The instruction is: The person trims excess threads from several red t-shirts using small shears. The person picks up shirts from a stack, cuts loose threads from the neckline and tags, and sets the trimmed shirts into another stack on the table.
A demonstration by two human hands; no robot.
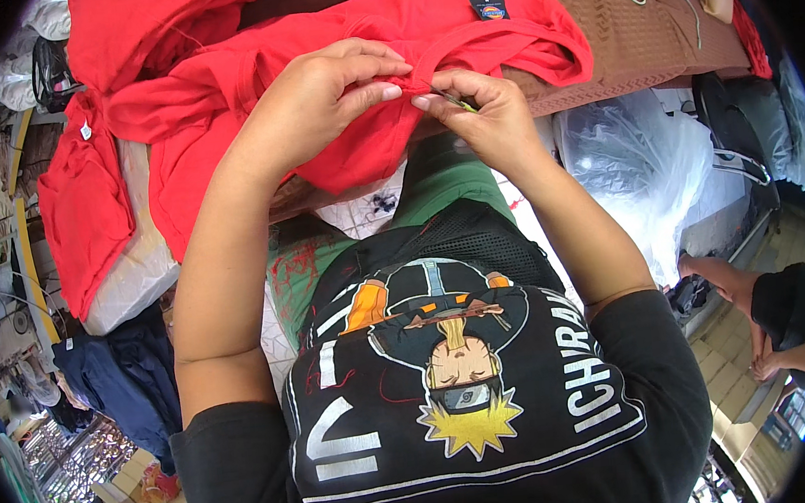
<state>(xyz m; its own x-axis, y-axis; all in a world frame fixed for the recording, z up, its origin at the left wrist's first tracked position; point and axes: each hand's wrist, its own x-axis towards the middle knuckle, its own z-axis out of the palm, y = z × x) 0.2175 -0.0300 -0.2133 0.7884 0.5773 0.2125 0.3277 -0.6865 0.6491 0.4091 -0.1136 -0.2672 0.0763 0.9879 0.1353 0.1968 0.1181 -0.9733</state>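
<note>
Red shirt [356, 146] cloth lies in front of you, on the brown cover [584, 34], and part of it hangs over the edge by your green pants [454, 183]. Your left hand [338, 91] pinches a fold of it. Close beside, your right hand [484, 113] grips a small dark and yellow tool [469, 107], mostly hidden by your fingers, right at that fold. A dark label [489, 8] sits farther up the shirt. Clear plastic [636, 153] is on your right.
</note>
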